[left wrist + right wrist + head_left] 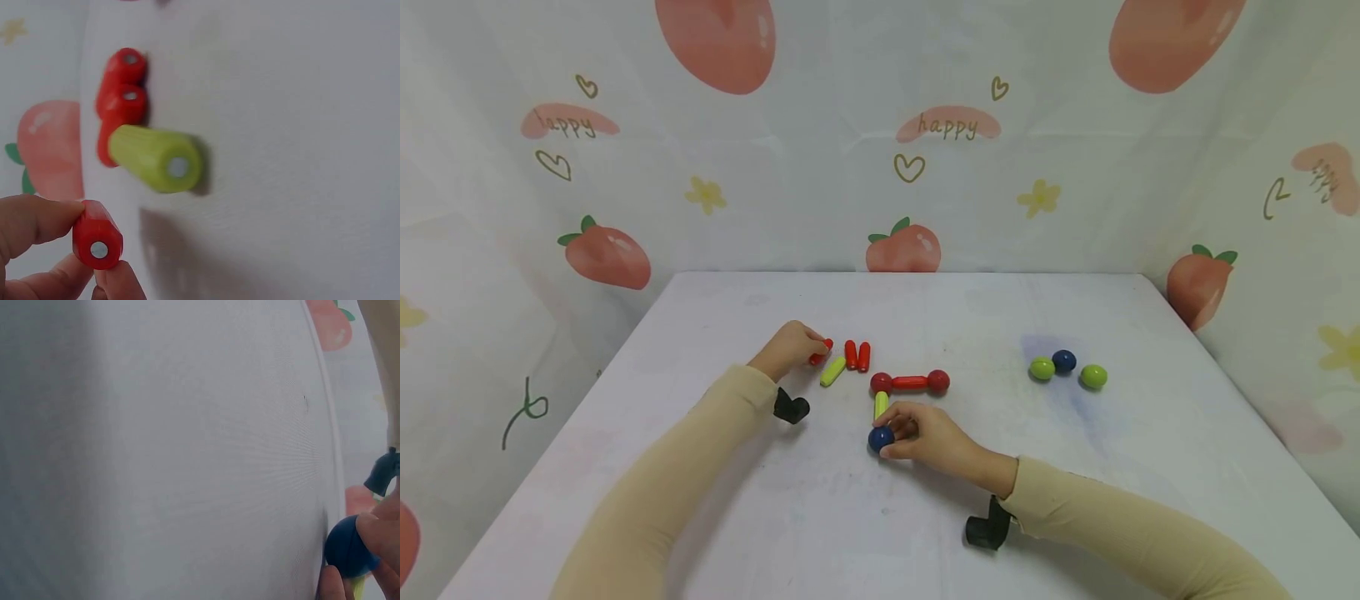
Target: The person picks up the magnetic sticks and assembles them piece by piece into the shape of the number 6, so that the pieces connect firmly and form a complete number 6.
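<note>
Between thumb and fingers my left hand (pixel 792 346) pinches a red magnetic rod (pixel 98 240), whose silver end faces the left wrist camera. Just right of it lie a loose yellow-green rod (pixel 832 372) and two red rods (pixel 857 356). My right hand (pixel 934 435) grips a dark blue ball (pixel 881 438) at the near end of another yellow-green rod (pixel 882 405). That rod's far end meets a red ball (pixel 882 383). From there a red rod (pixel 910 382) runs right to a second red ball (pixel 938 382).
Two green balls (pixel 1093 377) and a dark blue ball (pixel 1064 361) sit at the right of the white table (pixel 850 533). Black camera mounts (pixel 792 407) hang at both wrists. A fruit-printed cloth (pixel 820 183) stands behind the table.
</note>
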{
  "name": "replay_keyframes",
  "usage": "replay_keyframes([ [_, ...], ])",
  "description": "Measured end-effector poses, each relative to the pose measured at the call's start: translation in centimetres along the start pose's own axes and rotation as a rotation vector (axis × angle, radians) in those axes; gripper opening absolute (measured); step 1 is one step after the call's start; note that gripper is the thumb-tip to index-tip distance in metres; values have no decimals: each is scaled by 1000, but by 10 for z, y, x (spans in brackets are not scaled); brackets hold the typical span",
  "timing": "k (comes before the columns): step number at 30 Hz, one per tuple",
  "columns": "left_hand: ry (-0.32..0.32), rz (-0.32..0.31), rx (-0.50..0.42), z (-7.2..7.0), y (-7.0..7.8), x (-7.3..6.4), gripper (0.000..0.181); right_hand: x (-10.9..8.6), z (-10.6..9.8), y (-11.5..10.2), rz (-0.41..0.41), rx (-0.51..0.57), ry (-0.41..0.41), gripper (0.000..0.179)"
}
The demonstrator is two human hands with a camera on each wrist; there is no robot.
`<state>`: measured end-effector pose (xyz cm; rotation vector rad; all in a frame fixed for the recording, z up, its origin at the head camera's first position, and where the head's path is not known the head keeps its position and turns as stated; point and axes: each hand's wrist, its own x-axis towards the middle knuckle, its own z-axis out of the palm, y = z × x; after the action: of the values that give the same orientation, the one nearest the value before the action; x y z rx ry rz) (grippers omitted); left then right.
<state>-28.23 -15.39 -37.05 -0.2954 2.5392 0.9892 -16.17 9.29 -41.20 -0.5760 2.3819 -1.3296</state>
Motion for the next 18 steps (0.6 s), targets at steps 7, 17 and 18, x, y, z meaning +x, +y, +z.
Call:
replay_keyframes([
  [7, -13, 32, -149, -17, 7, -12, 42, 0, 0, 0, 0, 5, -2, 31],
  [17, -108, 150, -184, -26, 10, -43, 44, 0, -1, -1, 7, 10, -7, 31],
  [18, -115, 153, -179, -25, 10, -46, 43, 0, -1, -1, 9, 10, -9, 31],
])
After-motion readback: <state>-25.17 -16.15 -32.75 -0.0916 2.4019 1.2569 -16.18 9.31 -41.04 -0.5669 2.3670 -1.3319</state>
